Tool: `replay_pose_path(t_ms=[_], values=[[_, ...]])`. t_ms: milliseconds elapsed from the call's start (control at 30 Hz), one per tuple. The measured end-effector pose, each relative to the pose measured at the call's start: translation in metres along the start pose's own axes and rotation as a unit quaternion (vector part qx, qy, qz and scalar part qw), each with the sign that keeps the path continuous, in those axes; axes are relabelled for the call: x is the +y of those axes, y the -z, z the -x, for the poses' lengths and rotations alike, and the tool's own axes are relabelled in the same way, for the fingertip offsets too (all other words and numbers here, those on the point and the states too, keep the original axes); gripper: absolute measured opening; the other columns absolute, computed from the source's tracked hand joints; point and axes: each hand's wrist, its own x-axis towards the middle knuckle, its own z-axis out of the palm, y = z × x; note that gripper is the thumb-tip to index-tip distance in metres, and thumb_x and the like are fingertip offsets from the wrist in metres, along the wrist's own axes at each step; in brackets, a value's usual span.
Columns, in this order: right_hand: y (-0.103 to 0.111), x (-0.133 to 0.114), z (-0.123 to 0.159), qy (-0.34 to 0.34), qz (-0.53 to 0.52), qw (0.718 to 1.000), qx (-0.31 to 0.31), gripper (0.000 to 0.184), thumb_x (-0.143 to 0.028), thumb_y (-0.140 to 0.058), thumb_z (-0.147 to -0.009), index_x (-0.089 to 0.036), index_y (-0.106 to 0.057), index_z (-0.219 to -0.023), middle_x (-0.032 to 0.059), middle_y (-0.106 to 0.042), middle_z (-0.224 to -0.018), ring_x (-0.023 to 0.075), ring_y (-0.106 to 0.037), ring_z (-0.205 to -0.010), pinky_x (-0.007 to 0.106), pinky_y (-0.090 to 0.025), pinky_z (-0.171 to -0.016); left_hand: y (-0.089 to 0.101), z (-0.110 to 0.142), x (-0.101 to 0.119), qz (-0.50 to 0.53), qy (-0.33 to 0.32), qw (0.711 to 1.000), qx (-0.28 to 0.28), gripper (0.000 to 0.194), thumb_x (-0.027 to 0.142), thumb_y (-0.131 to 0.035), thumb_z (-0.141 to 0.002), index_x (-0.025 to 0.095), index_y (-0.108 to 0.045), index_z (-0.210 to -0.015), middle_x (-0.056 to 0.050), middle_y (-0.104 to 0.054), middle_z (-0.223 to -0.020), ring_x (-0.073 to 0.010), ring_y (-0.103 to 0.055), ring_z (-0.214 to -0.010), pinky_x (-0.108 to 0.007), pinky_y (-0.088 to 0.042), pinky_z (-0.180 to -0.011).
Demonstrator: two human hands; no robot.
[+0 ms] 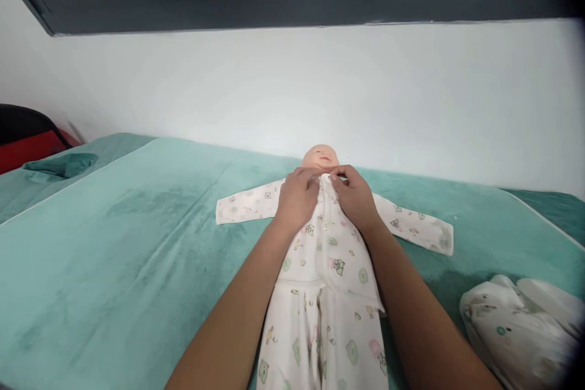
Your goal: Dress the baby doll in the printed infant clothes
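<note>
A long-sleeved baby top (340,244) lies front up on a green plush cover (137,225), in the middle of the view, its collar just below a doll's head (321,157). The top is white, with a scattered print of small bears and rounded patches in green, pink, yellow and grey. Its two sleeves reach out to the sides, nearly flat, each ending in a plain cuff. A front edge runs down the middle from the collar, and the hem hangs lower on the right side of the view than on the left. Below the hem are trousers (351,347) in matching print, with a dark, gathered crease between the legs; their lower ends run out of view.

Both hands are at the collar, wrists resting over the chest area. The right hand (356,198) has thumb and forefinger brought together on the collar edge. The left hand (299,195) touches the other side of the collar, its fingers (307,172) bent over the cloth; whether they pinch it cannot be told.

At the lower right, near the right forearm, sits a white printed bundle (512,323), seemingly in clear plastic. Behind are a white wall (219,85) and a dark-framed window (320,6) with metal bars. A red and black item (27,140) stands at the far left.
</note>
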Motion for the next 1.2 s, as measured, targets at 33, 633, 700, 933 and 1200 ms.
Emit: replay_pose_path(t_ms=[33,633,700,933,1200], values=[[0.0,0.001,0.001,0.005,-0.01,1.0,0.014,0.015,-0.034,-0.051,-0.089,-0.022,-0.06,-0.093,0.0026,-0.066,-0.099,0.0182,-0.057,-0.085,0.034,-0.044,-0.082,0.0,0.0,0.0,-0.003,-0.005,1.0,0.001,0.038,0.019,-0.042,-0.093,0.028,-0.069,-0.118,-0.003,-0.064,-0.125,-0.0222,-0.054,-0.122,-0.039,-0.042,-0.108],[0.008,-0.032,0.043,0.079,0.076,0.993,0.039,0.019,-0.033,-0.053,-0.093,-0.025,-0.071,-0.092,0.0026,-0.068,-0.093,0.0195,-0.056,-0.086,0.033,-0.044,-0.08,0.013,0.033,0.01,0.021,-0.029,0.999,-0.026,0.021,0.027,-0.051,-0.094,0.028,-0.072,-0.096,0.001,-0.063,-0.129,-0.0185,-0.049,-0.129,-0.034,-0.037,-0.112],[0.009,-0.03,0.046,0.072,0.087,0.993,0.042,0.02,-0.034,-0.053,-0.093,-0.025,-0.071,-0.092,0.0028,-0.067,-0.091,0.0197,-0.056,-0.086,0.034,-0.044,-0.081,0.013,0.033,0.01,0.018,-0.029,0.999,-0.031,0.021,0.026,-0.051,-0.094,0.029,-0.072,-0.096,0.001,-0.063,-0.13,-0.0186,-0.049,-0.129,-0.034,-0.036,-0.113],[0.009,-0.026,0.049,-0.014,0.006,0.999,0.045,0.02,-0.039,-0.054,-0.091,-0.025,-0.069,-0.097,0.001,-0.061,-0.083,0.016,-0.052,-0.071,0.028,-0.043,-0.059,0.013,0.03,0.009,0.013,-0.032,0.999,-0.038,0.02,0.027,-0.052,-0.093,0.028,-0.071,-0.094,0.001,-0.061,-0.132,-0.0202,-0.048,-0.131,-0.036,-0.035,-0.114],[0.009,-0.033,0.047,0.02,-0.001,0.999,0.037,0.021,-0.041,-0.053,-0.093,-0.025,-0.067,-0.088,0.0002,-0.06,-0.078,0.0171,-0.054,-0.073,0.03,-0.045,-0.063,0.021,0.032,0.01,0.072,-0.026,0.995,-0.061,0.018,0.028,-0.054,-0.092,0.028,-0.071,-0.098,0.0,-0.06,-0.132,-0.0211,-0.05,-0.13,-0.035,-0.044,-0.107]])
